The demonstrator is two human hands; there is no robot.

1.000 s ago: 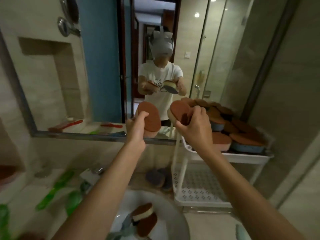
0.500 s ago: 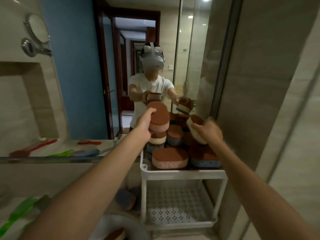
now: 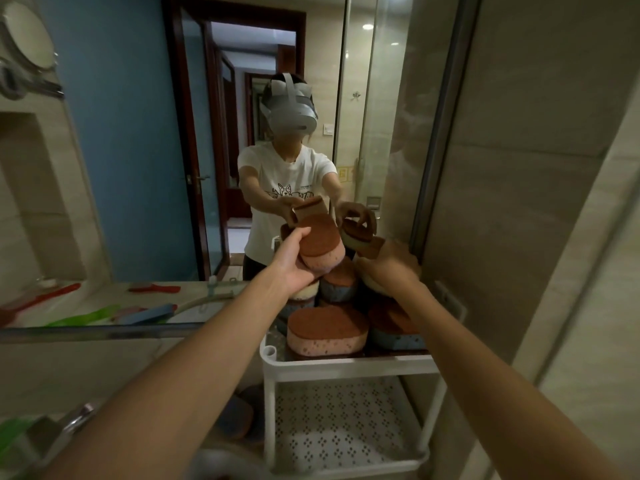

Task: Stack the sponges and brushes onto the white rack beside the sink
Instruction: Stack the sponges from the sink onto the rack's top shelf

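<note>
Low and far to the left of the left hand, a blurred green brush (image 3: 14, 433) is lying near the tap (image 3: 78, 419). Under the left forearm, dark sponges (image 3: 239, 414) are sitting just beside the rack (image 3: 346, 370).

The left hand (image 3: 294, 263) is reaching over the rack's top tier. Its thumb and fingers are curling round a pink sponge (image 3: 323, 249), which is tilting with its brown face up above the pile. Whether it is touching the sponges beneath, I cannot tell. Between the two hands and a little lower, a blue sponge (image 3: 337, 287) is sitting in the pile. Below it, nearer the wrists, a front sponge (image 3: 327, 329), pink with a brown top, is lying flat at the tier's edge.

The right hand (image 3: 389, 270) is showing its back, fingers curling down over a cream sponge (image 3: 371, 285) at the pile's right side. The palm is hiding most of that sponge. Under this wrist, more brown-topped sponges are stacking up against the tier's right side.

Behind both hands, the mirror (image 3: 138, 168) is reflecting the person and the two held sponges.
</note>
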